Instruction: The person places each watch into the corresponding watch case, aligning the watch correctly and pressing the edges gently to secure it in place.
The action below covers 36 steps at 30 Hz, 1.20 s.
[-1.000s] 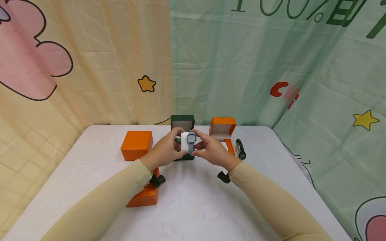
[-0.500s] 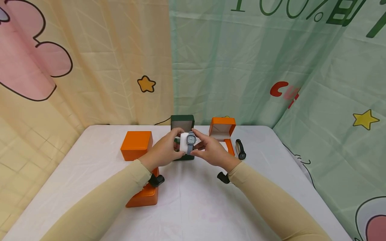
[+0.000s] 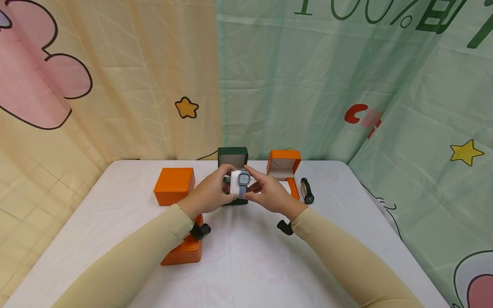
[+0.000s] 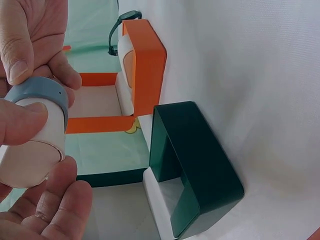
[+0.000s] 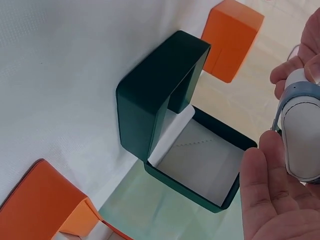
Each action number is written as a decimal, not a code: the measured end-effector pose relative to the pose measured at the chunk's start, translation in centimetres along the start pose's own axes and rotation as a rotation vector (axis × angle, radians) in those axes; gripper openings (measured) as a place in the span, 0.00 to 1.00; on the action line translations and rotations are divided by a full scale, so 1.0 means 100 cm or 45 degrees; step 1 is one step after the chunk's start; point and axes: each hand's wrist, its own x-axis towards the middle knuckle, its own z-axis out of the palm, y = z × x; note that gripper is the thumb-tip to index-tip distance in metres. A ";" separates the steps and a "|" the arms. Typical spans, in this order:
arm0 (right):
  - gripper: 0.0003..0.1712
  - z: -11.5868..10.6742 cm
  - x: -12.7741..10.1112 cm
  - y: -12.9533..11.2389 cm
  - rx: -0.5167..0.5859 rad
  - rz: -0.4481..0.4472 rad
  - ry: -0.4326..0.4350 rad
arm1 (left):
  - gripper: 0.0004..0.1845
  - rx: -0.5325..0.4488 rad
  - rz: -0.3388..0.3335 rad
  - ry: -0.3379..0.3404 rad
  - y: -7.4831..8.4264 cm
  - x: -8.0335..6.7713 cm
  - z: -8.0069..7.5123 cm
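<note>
A wristwatch [image 3: 244, 177] with a square face and grey-blue strap is wrapped around a white watch cushion [image 3: 234, 184]. My left hand [image 3: 208, 191] grips the cushion, its thumb lying on the side in the left wrist view. From the other side my right hand [image 3: 275, 191] pinches the watch at its strap, thumb below and index finger above. Both hands are raised in front of an open dark green watch box [image 3: 233, 156]. Its pale lining [image 5: 205, 160] shows in the right wrist view. The far side of the strap is partly hidden by fingers.
To the right stands an open orange watch box [image 3: 285, 159], with a black wristwatch [image 3: 307, 191] beside it. A closed orange box [image 3: 174, 186] stands at the left. Another orange box [image 3: 184, 253] lies nearer, partly under my left forearm. White cloth covers the table [image 3: 246, 265].
The hands stay in almost the same place. The watch and cushion shift very slightly left, and the watch face tilts a little.
</note>
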 end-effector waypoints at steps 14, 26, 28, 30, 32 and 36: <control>0.53 0.001 0.001 0.003 -0.028 -0.022 -0.037 | 0.41 0.018 0.003 -0.016 0.000 0.000 0.001; 0.53 0.001 0.001 0.002 -0.065 -0.063 -0.068 | 0.40 0.030 0.040 0.004 0.000 0.001 0.003; 0.54 0.001 0.001 0.002 -0.068 -0.063 -0.072 | 0.40 0.030 0.042 0.007 0.000 0.001 0.003; 0.54 0.000 0.001 0.002 -0.084 -0.061 -0.074 | 0.40 0.028 0.038 0.005 0.000 0.001 0.002; 0.54 -0.001 0.001 0.001 -0.096 -0.056 -0.068 | 0.40 0.019 0.033 -0.006 0.000 0.001 0.002; 0.53 -0.002 0.002 -0.001 -0.101 -0.025 -0.030 | 0.41 -0.015 0.014 -0.019 0.002 -0.001 -0.001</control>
